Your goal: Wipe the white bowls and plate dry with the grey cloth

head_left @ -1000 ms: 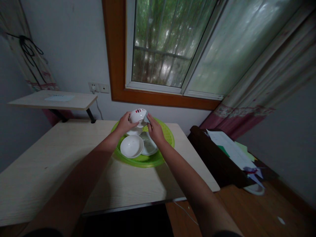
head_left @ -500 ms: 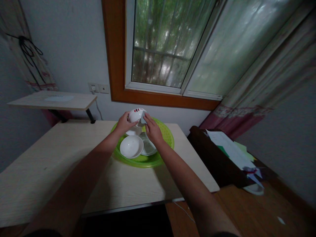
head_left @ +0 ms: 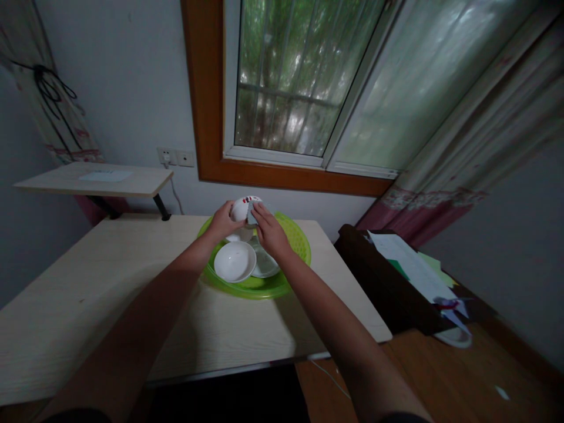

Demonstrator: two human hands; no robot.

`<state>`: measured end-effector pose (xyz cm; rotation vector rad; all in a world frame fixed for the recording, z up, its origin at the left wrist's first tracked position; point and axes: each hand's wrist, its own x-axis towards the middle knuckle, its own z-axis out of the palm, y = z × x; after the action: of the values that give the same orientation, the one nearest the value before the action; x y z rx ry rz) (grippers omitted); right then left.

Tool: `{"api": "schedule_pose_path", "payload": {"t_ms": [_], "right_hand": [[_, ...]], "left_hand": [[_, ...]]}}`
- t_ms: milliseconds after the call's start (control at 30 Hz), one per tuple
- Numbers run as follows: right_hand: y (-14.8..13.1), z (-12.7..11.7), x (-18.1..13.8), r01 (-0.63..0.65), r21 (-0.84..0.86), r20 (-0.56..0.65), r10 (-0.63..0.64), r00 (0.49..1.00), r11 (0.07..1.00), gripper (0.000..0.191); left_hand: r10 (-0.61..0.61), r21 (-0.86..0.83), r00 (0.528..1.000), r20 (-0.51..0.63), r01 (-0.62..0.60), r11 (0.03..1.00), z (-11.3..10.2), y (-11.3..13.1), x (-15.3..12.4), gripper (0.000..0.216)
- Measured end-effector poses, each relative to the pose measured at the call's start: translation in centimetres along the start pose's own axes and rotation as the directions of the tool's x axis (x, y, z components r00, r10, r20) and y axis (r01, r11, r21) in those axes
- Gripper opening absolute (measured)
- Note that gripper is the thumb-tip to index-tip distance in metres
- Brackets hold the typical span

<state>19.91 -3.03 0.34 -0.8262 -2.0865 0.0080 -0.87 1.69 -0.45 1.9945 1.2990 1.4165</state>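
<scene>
My left hand [head_left: 221,222] grips a white bowl [head_left: 240,209] with red marks on its outside, tilted above the green basin [head_left: 295,276]. Against the bowl's outer side, my right hand [head_left: 269,231] presses a pale grey-blue cloth or sponge [head_left: 252,212]; which of the two I cannot tell. Below, a white bowl [head_left: 235,262] stands upright at the front left of the basin. Beside it lies a plate [head_left: 264,262], partly hidden by my right hand. Another white dish [head_left: 240,235] shows under the held bowl, mostly covered.
The basin rests on a pale wooden table [head_left: 132,282]. A small raised shelf [head_left: 97,179] with a paper stands at the left. Past the table's right edge is a dark brown piece of furniture [head_left: 379,288] with papers on it. A window [head_left: 304,88] is behind.
My right hand has shifted slightly left with the cloth or sponge across the bowl's outside. The held bowl has turned and dipped a little; the dishes in the basin have stayed put.
</scene>
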Motion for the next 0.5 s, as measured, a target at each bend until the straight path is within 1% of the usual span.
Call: {"api": "schedule_pose_path", "payload": {"t_ms": [100, 167, 267, 333, 400, 500], "right_hand": [[-0.5, -0.1, 0.3, 0.053, -0.024, 0.05, -0.051, 0.997, 0.998, 0.059], [-0.5, -0.2, 0.3, 0.032, -0.029, 0.033, -0.031, 0.999, 0.999, 0.058], [0.0, -0.3, 0.3, -0.079, 0.0, -0.051, 0.079, 0.996, 0.997, 0.053], [0.5, -0.3, 0.2, -0.178, 0.054, -0.101, 0.183, 0.978, 0.982, 0.05], [1.1, -0.3, 0.1, -0.268, 0.119, -0.121, 0.282, 0.952, 0.956, 0.05], [1.9, -0.2, -0.1, -0.371, 0.196, -0.107, 0.396, 0.912, 0.908, 0.057]], "left_hand": [[0.045, 0.05, 0.998, 0.034, -0.047, 0.998, -0.1, 0.4, -0.1, 0.056], [0.077, 0.065, 0.996, 0.053, -0.081, 0.995, -0.1, 0.6, -0.2, 0.057], [0.074, 0.041, 0.995, 0.06, -0.076, 0.996, 0.0, 1.0, -0.3, 0.059], [0.041, 0.014, 0.998, 0.054, -0.042, 0.999, 0.1, 1.0, -0.3, 0.062], [-0.002, -0.016, 0.999, 0.04, 0.003, 1.0, 0.0, 0.9, -0.3, 0.064], [-0.077, -0.11, 0.997, 0.027, 0.079, 0.991, 0.0, 0.4, -0.1, 0.067]]}}
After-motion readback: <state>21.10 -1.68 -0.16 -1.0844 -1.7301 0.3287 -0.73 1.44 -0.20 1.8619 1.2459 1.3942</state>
